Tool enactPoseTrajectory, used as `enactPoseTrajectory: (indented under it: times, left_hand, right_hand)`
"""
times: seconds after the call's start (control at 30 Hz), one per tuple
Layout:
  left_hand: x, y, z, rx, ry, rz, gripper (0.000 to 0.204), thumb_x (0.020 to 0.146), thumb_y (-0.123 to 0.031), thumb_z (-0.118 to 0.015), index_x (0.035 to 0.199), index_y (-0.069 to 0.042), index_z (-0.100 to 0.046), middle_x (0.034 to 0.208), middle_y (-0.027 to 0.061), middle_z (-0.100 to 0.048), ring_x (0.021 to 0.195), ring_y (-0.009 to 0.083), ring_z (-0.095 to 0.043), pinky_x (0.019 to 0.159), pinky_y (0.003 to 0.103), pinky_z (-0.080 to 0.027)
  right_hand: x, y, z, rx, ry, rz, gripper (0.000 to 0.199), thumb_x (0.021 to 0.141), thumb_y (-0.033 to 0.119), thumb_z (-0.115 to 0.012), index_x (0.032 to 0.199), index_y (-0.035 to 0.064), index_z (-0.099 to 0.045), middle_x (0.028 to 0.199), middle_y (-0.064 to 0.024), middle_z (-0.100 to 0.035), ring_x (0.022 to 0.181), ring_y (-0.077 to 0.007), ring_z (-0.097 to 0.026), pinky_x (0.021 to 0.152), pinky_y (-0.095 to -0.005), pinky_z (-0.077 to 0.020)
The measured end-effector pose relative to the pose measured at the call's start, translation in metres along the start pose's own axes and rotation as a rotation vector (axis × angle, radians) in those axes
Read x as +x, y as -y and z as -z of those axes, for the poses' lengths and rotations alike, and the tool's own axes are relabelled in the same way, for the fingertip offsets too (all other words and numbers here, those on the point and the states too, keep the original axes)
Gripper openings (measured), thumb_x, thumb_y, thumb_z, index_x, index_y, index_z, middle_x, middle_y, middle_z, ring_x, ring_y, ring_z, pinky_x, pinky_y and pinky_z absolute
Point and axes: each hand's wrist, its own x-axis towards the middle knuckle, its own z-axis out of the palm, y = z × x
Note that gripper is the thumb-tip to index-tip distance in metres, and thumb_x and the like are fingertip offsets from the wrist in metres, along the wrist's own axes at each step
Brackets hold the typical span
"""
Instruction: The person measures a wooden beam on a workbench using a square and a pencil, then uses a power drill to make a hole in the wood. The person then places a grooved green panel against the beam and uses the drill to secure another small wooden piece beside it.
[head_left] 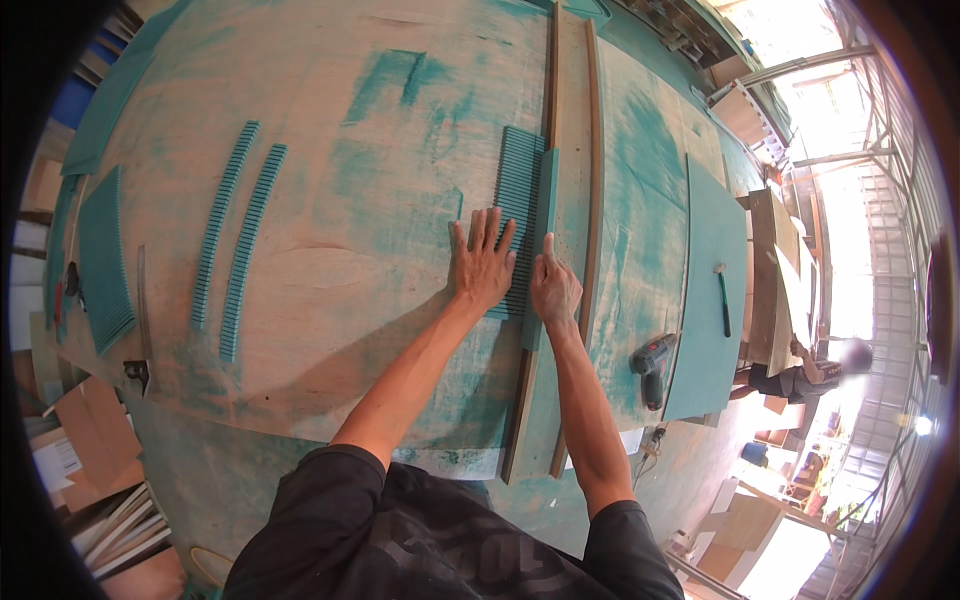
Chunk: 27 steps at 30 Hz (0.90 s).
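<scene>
My left hand [483, 262] lies open, fingers spread, at the left edge of a ribbed teal panel [521, 165] made of narrow parallel slats. A plain teal strip [547, 195] runs along that panel's right side, against a wooden rail [554, 90]. On the strip rests my right hand [556, 293], its index finger pointing forward and its other fingers curled in. Thumb and index finger bear on the strip near its right edge; the undersides of the fingers are hidden. Two narrow slatted teal strips [226, 220] lie farther left on the pale, teal-stained worktop [330, 240].
A second rail [592, 130] runs parallel to the first. To the right are a cordless drill [653, 370], a teal sheet [705, 300] and a hammer [723, 300]. Another ribbed panel [106, 260] sits far left. A person [800, 378] stands beyond the table at right.
</scene>
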Motion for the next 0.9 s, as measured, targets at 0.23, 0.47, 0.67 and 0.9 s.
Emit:
enactPoseTrajectory:
  times: [0.23,0.47,0.67,0.9]
  left_hand:
    - [0.008,0.001,-0.001,0.008,0.010,0.005,0.062,0.109,-0.037,-0.042,0.165,-0.015,-0.028,0.174,0.0141,-0.010,0.160,0.0373,-0.007,0.124,0.068,-0.005]
    - [0.014,0.005,-0.005,0.031,-0.021,0.001,0.063,0.109,-0.037,-0.043,0.165,-0.015,-0.028,0.174,0.0143,-0.011,0.160,0.0376,-0.008,0.124,0.069,-0.005]
    - [0.021,0.005,-0.005,0.039,-0.017,-0.007,0.063,0.109,-0.037,-0.043,0.165,-0.014,-0.029,0.174,0.0159,-0.013,0.160,0.0391,-0.010,0.123,0.070,-0.007]
    - [0.027,0.006,-0.006,0.064,-0.038,-0.013,0.063,0.108,-0.038,-0.043,0.165,-0.015,-0.029,0.173,0.0163,-0.013,0.159,0.0396,-0.011,0.123,0.070,-0.007]
  right_hand:
    - [0.009,0.003,0.003,0.016,0.003,-0.016,0.047,0.105,0.023,-0.056,0.151,0.0110,-0.055,0.091,-0.0097,-0.075,0.084,-0.0284,-0.073,0.070,-0.0429,-0.0561]
    - [0.016,0.004,0.001,0.028,-0.004,-0.018,0.047,0.105,0.023,-0.056,0.151,0.0120,-0.055,0.088,-0.0112,-0.074,0.081,-0.0293,-0.072,0.069,-0.0436,-0.0550]
    - [0.023,0.003,0.001,0.036,-0.022,-0.008,0.047,0.106,0.024,-0.055,0.151,0.0125,-0.055,0.085,-0.0139,-0.073,0.077,-0.0307,-0.071,0.069,-0.0439,-0.0540]
    - [0.032,0.002,0.001,0.018,0.022,-0.028,0.047,0.106,0.024,-0.054,0.151,0.0105,-0.054,0.091,-0.0102,-0.075,0.085,-0.0282,-0.073,0.072,-0.0428,-0.0558]
